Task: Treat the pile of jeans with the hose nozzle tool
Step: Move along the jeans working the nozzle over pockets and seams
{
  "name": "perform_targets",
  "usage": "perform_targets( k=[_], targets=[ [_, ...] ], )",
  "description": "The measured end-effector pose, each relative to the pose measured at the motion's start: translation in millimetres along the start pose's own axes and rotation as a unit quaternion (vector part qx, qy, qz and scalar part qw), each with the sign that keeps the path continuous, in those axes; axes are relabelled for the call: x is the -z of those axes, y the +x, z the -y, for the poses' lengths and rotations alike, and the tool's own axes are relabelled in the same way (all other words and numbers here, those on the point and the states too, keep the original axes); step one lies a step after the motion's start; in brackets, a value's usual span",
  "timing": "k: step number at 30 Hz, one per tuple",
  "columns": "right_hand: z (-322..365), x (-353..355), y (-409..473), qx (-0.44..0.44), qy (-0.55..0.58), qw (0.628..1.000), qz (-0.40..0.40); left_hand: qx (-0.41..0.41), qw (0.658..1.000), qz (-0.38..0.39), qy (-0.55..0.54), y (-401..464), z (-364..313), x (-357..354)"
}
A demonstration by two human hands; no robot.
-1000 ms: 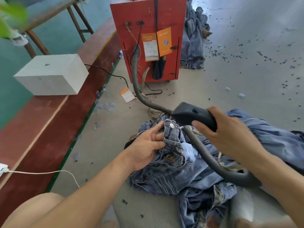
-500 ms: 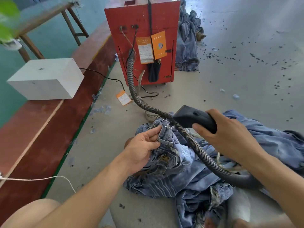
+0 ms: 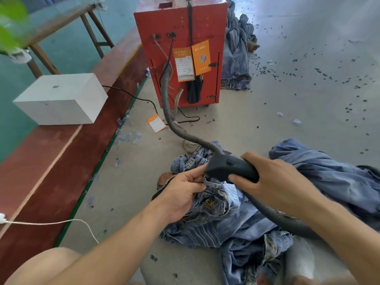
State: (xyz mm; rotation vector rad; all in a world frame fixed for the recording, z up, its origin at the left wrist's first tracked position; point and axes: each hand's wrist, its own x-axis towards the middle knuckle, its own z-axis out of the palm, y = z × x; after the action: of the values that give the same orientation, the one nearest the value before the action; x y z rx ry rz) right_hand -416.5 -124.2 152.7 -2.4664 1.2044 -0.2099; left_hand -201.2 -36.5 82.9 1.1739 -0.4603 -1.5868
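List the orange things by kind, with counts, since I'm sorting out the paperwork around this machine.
Orange cards hanging on the red machine: 2
Orange cards lying on the floor: 1
Total: 3

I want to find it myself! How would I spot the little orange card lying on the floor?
Look for the big red machine box standing on the grey floor. Just in front of its left bottom corner, beside the grey ribbed hose, lies the card. Unlike the two tags hanging on the box, it lies flat on the floor, orange-edged with a white middle.
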Motion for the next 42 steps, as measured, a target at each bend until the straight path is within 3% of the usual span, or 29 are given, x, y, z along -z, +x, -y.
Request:
perform_targets(
  k=[3, 7, 10, 13, 19, 23, 28, 32, 42],
  targets=[
    [3, -6, 13, -0.019, 0.009, 0.999, -0.027, 0.017, 0.999, -0.031, -0.02, 1, 5, 1],
    [-19, 13, 22, -0.056, 0.055, 0.995, -0.058, 0.06, 0.998, -0.005, -0.023, -4, 2, 3],
    [-25, 12, 15, -0.023, 0.048, 0.998, 0.022, 0.055, 0.996, -0.063, 0.023, -1, 3, 5],
    [-12, -5, 15, 0.012, 0.03, 0.996, 0.078, 0.054, 0.994, -0.054, 0.073, -1, 6, 6],
    [-15, 3, 23, 0.0, 0.099, 0.995, -0.012, 0.025, 0.992, -0.028, 0.119, -1, 11, 8],
    [-37, 10, 24, -0.039, 0.062, 0.997, -0.031, 0.064, 0.995, -0.076, 0.006, 1, 13, 12],
    [-35, 5, 23, -0.023, 0.056, 0.998, -0.02, 0.119, 0.972, -0.113, -0.167, 2, 18, 16],
    [-32, -1, 19, -0.01, 0.038, 0.999, -0.008, 0.116, 0.983, -0.107, -0.093, 7, 17, 12],
    [-18, -2, 16, 0.038, 0.041, 0.996, 0.068, -0.032, 0.991, -0.089, 0.094, 14, 23, 8]
  ],
)
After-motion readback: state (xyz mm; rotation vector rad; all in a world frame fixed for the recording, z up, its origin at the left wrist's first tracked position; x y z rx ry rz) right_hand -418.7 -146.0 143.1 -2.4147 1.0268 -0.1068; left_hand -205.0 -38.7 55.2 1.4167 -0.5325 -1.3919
